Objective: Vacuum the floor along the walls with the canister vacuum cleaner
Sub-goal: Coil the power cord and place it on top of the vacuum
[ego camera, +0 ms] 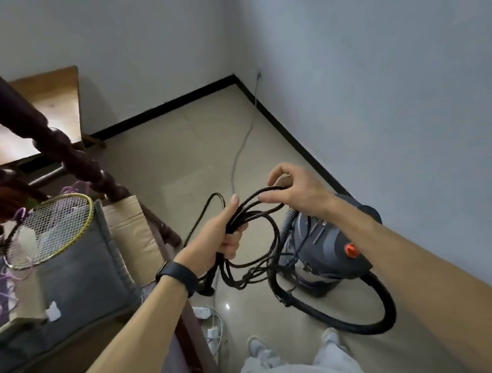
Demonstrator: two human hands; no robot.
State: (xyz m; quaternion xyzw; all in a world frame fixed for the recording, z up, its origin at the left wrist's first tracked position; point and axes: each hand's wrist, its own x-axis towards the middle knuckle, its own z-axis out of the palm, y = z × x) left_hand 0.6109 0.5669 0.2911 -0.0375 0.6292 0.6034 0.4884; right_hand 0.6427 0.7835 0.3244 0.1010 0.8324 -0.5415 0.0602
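1. The left hand [223, 233] grips a bundle of coiled black power cord [268, 188].
2. The right hand [294, 188] pinches one loop.
3. The canister vacuum cleaner [324, 248] stands by the right wall [408, 83], markings unreadably blurred.

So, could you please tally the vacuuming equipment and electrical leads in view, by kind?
Canister vacuum: 1
Black hose: 1
Black power cord, coiled: 1
Grey cable on floor: 1
White power strip: 1
White plug and lead: 1
Total: 6
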